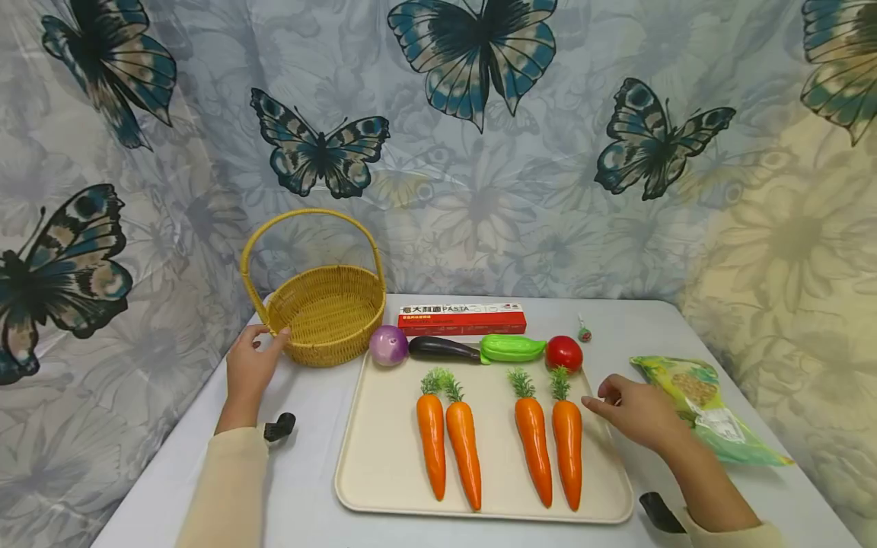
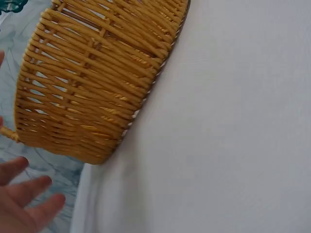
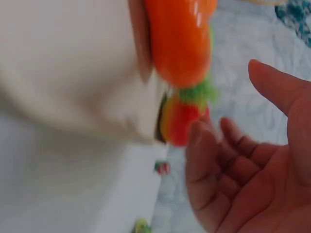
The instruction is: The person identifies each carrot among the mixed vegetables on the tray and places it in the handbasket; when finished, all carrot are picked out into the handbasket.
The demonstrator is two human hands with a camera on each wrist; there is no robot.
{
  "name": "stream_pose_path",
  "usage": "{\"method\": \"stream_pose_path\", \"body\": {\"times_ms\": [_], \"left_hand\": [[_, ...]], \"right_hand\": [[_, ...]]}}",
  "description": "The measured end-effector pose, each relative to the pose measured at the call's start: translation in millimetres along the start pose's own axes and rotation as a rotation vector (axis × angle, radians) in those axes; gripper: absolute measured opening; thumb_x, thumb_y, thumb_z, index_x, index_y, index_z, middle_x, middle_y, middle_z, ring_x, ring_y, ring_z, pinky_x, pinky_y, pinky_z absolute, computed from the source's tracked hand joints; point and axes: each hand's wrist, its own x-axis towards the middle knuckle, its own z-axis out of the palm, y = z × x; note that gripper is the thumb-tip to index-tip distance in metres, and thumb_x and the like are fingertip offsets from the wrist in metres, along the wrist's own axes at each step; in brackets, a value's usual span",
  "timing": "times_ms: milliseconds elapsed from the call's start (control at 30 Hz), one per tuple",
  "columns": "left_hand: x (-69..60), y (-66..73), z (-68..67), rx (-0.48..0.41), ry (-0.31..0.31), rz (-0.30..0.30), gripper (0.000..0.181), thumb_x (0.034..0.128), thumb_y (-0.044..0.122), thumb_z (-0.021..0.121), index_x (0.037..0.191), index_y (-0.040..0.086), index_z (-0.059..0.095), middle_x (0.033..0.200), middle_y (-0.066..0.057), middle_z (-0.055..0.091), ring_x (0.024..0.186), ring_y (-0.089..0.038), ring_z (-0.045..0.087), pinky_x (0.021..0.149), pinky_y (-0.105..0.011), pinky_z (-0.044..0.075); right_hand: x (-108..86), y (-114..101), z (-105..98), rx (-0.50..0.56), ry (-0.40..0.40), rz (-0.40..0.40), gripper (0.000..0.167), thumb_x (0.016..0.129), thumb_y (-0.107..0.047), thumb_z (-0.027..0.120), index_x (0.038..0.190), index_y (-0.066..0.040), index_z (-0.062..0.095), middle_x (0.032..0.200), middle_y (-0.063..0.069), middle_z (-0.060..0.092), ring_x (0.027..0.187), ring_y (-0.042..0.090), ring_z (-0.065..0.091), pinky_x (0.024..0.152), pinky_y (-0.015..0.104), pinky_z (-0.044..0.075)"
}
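Note:
In the head view my left hand (image 1: 250,365) is at the left side of a yellow wicker basket (image 1: 329,304). Its thumb and a fingertip lie on either side of the handle's base and pinch it, while the other fingers (image 2: 29,189) extend loosely in the left wrist view. My right hand (image 1: 637,411) hovers by the tray's right edge, fingers relaxed, holding nothing. Nearest to it is the rightmost carrot (image 1: 567,453), one of several orange carrots with green tops on the cream tray (image 1: 384,457). The right wrist view is blurred.
Along the tray's back lie an onion (image 1: 388,345), an eggplant (image 1: 441,348), a green vegetable (image 1: 510,348) and a tomato (image 1: 564,354). A red pasta box (image 1: 462,320) is behind them. A lollipop (image 1: 584,333) and a green bag (image 1: 712,411) lie to the right.

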Motion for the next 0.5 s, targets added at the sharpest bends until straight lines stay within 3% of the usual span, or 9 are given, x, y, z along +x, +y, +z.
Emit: {"method": "stream_pose_path", "body": {"times_ms": [133, 233, 500], "left_hand": [[4.4, -8.0, 8.3, -0.255, -0.035, -0.105, 0.068, 0.0893, 0.052, 0.065, 0.138, 0.011, 0.039, 0.158, -0.013, 0.021, 0.141, -0.038, 0.026, 0.108, -0.054, 0.032], [6.3, -12.8, 17.7, -0.384, -0.042, -0.103, 0.067, 0.0897, 0.043, 0.069, 0.136, 0.008, 0.036, 0.159, -0.014, 0.016, 0.141, -0.039, 0.024, 0.11, -0.051, 0.03], [6.0, -18.1, 30.6, -0.555, -0.045, -0.077, 0.07, 0.0887, 0.029, 0.073, 0.136, 0.004, 0.028, 0.158, -0.014, 0.016, 0.142, -0.034, 0.024, 0.111, -0.045, 0.029]], "right_hand": [[-4.6, -13.8, 9.3, 0.179, -0.122, 0.106, 0.074, 0.082, -0.057, 0.07, 0.12, 0.003, 0.049, 0.088, 0.006, 0.058, 0.062, 0.019, 0.058, 0.055, 0.034, 0.048], [-6.4, -19.9, 17.3, 0.22, -0.166, 0.158, 0.084, 0.078, -0.056, 0.075, 0.125, 0.005, 0.043, 0.085, 0.008, 0.055, 0.061, 0.021, 0.057, 0.055, 0.034, 0.05], [-15.2, -27.7, 36.6, 0.209, -0.202, 0.187, 0.1, 0.072, -0.051, 0.081, 0.135, 0.013, 0.035, 0.08, 0.009, 0.056, 0.06, 0.02, 0.058, 0.054, 0.034, 0.052]]}}
